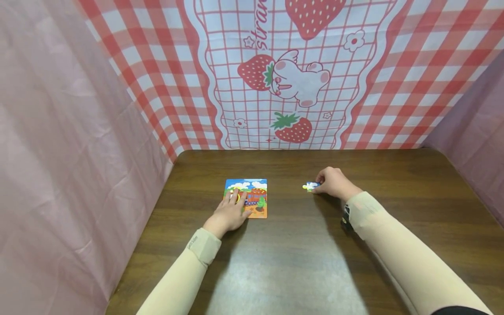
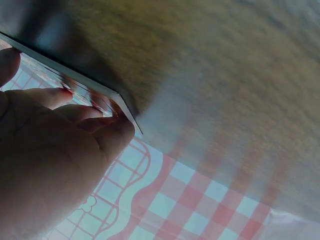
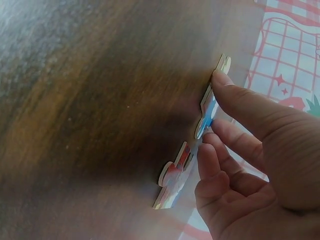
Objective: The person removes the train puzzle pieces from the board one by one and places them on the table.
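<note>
A square picture puzzle (image 1: 258, 202) with blue sky, clouds and a red-roofed building lies on the table. My left hand (image 1: 230, 214) rests on its left part with fingers spread, covering some of the picture. Seen in the left wrist view, the fingertips touch the top of the thin puzzle board (image 2: 75, 75). Farther right, my right hand (image 1: 334, 183) pinches a small puzzle piece (image 1: 312, 187), blue and white with a yellow-green knob, between thumb and fingers. Below those fingers in the right wrist view is a second puzzle piece (image 3: 174, 182), partly red, which the hand hides in the head view.
Both hands work over a brown wooden table (image 1: 283, 262). Behind its far edge hangs a red-and-white checked cloth (image 1: 177, 87) with strawberries. Pink curtains (image 1: 59, 153) enclose the sides. A dark wrist device (image 1: 345, 218) shows at the right cuff.
</note>
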{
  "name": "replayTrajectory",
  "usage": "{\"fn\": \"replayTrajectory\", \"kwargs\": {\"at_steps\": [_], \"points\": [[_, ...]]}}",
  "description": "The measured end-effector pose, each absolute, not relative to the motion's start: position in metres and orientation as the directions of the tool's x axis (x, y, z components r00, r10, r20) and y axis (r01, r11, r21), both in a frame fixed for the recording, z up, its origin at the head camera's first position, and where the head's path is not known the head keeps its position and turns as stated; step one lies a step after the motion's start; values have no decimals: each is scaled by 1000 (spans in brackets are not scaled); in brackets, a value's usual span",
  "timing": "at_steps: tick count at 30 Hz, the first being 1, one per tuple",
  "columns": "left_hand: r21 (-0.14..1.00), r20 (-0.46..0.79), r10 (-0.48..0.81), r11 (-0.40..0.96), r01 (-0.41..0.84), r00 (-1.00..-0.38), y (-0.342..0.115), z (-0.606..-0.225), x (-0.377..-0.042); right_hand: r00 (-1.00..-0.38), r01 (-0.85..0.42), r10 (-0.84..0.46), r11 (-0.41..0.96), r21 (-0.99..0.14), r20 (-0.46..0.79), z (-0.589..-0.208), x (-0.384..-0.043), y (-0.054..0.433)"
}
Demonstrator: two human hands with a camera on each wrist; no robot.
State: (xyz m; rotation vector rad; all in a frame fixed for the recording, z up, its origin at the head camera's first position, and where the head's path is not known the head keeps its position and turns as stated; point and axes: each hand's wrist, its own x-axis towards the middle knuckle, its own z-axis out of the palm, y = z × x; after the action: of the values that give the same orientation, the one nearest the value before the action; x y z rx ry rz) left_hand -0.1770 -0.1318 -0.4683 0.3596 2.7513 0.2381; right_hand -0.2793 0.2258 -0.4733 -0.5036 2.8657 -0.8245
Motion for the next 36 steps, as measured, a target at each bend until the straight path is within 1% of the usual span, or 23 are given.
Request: {"fn": "replayTrajectory", "kwargs": {"at_steps": [4, 9, 16, 22, 27, 31, 36], "points": [[204, -317, 274, 955, 217, -908, -132, -469, -177, -938, -285, -346, 793, -538, -13, -474, -279, 226], [215, -308, 278, 952, 218, -910, -133, -470, -176, -943, -271, -333, 768, -580, 0, -473, -279, 222], [252, -258, 264, 947, 199, -929, -142, -471, -183, -939, -295, -341, 739, -605, 42, -469, -282, 199], [232, -267, 183, 965, 121, -946, -155, -471, -194, -930, -284, -366, 711, -643, 6, -463, -281, 164], [258, -306, 146, 964, 66, -941, -161, -471, -202, -917, -288, -399, 693, -661, -19, -460, -280, 127], [286, -345, 138, 958, 36, -928, -164, -471, -204, -901, -307, -434, 671, -675, -21, -464, -280, 97], [305, -379, 148, 952, 28, -914, -164, -472, -205, -885, -320, -464, 669, -671, -42, -466, -277, 63]]}}
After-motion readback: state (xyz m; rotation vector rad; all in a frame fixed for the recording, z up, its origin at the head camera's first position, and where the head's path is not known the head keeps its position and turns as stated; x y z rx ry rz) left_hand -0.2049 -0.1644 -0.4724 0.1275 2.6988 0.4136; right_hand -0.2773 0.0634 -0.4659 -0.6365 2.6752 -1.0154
